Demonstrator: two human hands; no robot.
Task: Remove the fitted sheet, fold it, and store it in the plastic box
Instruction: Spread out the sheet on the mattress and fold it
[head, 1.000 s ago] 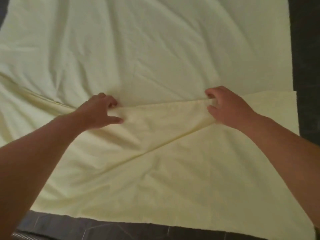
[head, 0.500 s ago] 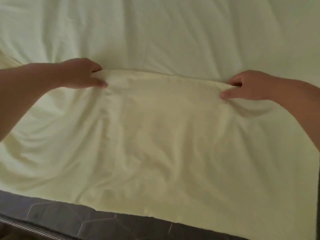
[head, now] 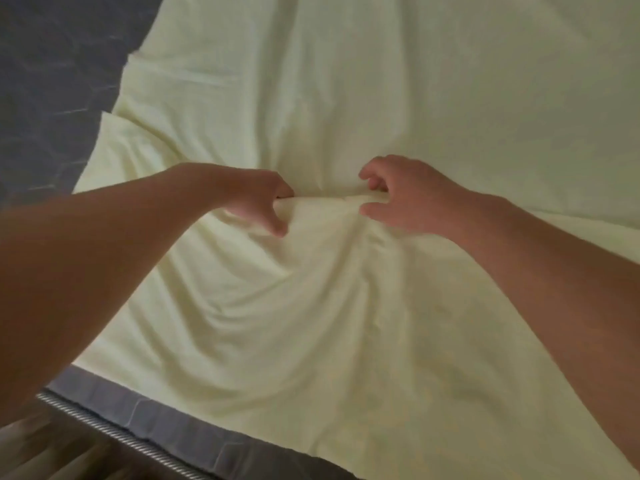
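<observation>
Sheet point(head: 415, 98), pinched by left hand point(head: 256, 199), right hand point(head: 405, 199), covers mattress point(head: 52, 81)

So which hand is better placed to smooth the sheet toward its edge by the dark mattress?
Probably the left. The left hand pinches the fold on the side nearer that edge; the right hand would need to cross over it.
</observation>
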